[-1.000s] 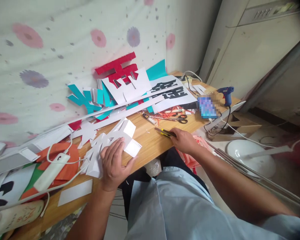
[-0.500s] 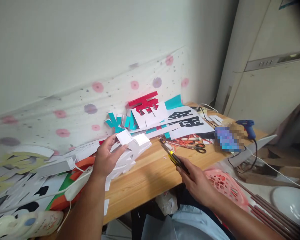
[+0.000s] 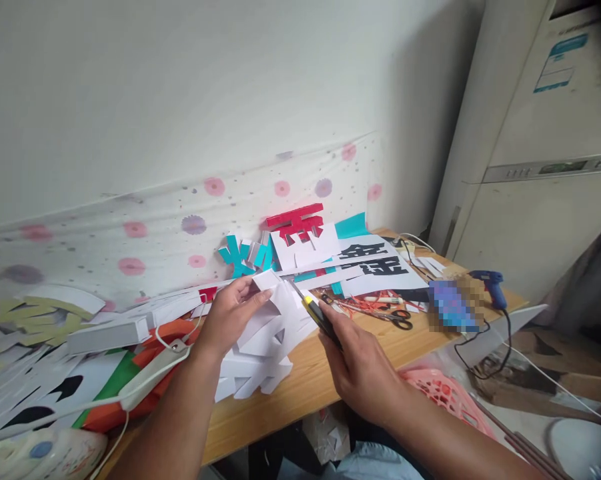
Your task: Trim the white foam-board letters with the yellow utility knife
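Note:
My left hand [image 3: 233,313] pinches the upper edge of a white cut-out letter [image 3: 265,333], which has folded sides and triangular gaps and leans over the table edge side. My right hand [image 3: 363,363] is wrapped round a black and yellow utility knife [image 3: 316,315]. Its thin blade points up and left, close to the white piece; whether it touches cannot be made out. Behind them stands a red cut-out character [image 3: 296,220], with teal cut-out pieces [image 3: 240,257] to its left.
Scissors [image 3: 403,320] lie among orange scraps on the wooden table [image 3: 300,393]. A blue glue gun [image 3: 491,287] stands at the right end. A power strip [image 3: 155,377] and paper cut-outs crowd the left. A pink basket [image 3: 445,393] is below the table.
My right hand has brought the knife left, close to the white piece. The white piece has turned in my left hand, showing more of its face. The camera view has shifted.

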`<state>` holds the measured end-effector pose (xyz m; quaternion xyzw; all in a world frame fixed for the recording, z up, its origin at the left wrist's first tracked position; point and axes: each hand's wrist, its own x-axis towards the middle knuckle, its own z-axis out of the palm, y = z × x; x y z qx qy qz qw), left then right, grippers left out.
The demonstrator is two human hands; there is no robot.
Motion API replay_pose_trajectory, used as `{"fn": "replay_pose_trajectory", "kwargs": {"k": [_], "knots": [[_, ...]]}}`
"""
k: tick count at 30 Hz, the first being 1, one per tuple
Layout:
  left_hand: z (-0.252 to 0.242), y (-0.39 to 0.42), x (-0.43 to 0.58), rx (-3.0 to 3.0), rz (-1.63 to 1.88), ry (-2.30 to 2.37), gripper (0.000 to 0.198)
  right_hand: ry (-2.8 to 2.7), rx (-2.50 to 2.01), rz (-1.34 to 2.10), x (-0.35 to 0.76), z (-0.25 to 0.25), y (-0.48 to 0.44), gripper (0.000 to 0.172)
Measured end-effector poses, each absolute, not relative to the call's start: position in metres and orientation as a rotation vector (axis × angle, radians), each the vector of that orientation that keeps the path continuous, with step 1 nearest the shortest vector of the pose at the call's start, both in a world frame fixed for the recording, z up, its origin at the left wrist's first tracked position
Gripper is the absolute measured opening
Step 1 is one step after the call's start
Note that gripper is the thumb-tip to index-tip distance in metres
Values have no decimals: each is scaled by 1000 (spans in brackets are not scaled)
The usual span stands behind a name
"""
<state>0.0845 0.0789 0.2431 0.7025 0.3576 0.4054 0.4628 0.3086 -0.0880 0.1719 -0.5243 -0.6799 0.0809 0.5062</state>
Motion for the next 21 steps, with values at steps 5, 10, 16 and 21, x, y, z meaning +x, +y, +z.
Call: {"fn": "replay_pose_trajectory", "kwargs": {"k": [5,10,16,21], "knots": [[243,82,88,1726,970,871,66,-1698,-1403,140,298,182,-76,56],[244,87,91,1725,941,855,65,-1661,-1439,122,297,181,-75,57],[244,91,97,1761,922,836,62,-1655,-1500,143,298,182,-71,55],[242,96,99,1776,917,882,66,-1637,-1442,101,300,180,-66,54]]}}
